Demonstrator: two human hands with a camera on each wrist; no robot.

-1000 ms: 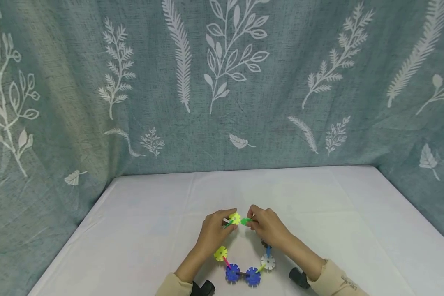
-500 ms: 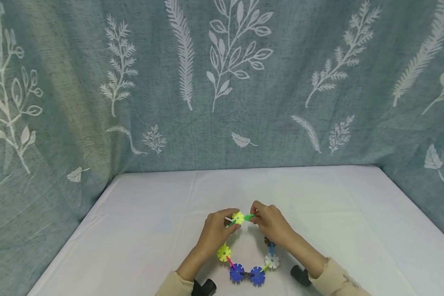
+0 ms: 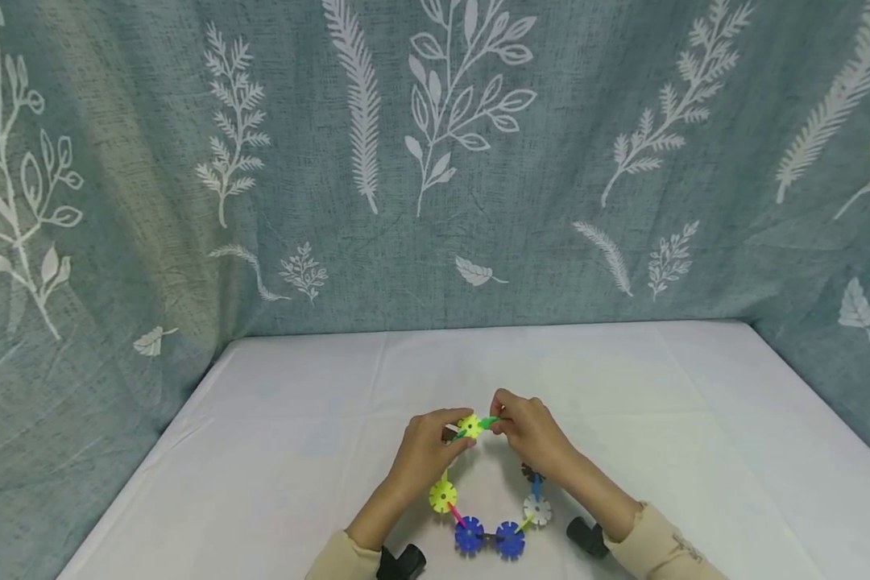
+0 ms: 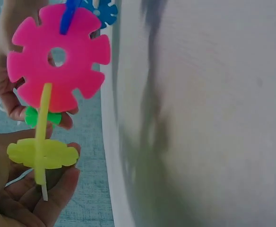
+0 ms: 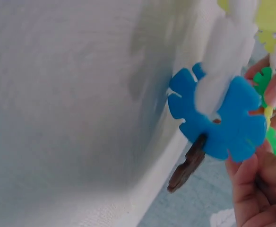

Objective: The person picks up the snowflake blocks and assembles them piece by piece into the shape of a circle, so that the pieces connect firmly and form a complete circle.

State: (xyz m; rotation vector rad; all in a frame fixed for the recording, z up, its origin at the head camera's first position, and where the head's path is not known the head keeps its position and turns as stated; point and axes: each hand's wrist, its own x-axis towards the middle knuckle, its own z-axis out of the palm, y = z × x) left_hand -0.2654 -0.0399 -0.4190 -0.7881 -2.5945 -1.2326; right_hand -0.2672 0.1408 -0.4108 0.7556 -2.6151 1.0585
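Note:
My left hand (image 3: 424,443) pinches a yellow notched disc (image 3: 469,426) between thumb and fingers. Facing it, my right hand (image 3: 536,431) pinches a green notched disc (image 3: 489,422), which appears to meet the yellow disc's right edge. Both belong to a curved chain of interlocking flower discs. Lower in the head view, that chain includes another yellow disc (image 3: 443,496), two dark blue discs (image 3: 469,536) and a white disc (image 3: 537,510). A pink disc (image 4: 29,71) fills much of the left wrist view. In the right wrist view, a blue disc (image 5: 246,104) joins a brown disc (image 5: 187,165).
A white cloth covers the table (image 3: 297,419). Behind it hangs a blue-green curtain (image 3: 290,161) with white leaf patterns. Black wrist devices (image 3: 402,561) sit near both beige sleeves (image 3: 660,544).
Both hands and the chain shift slightly right in the head view, which also drifts. My right hand rises a little, and the green disc now sits more tilted beside the yellow one.

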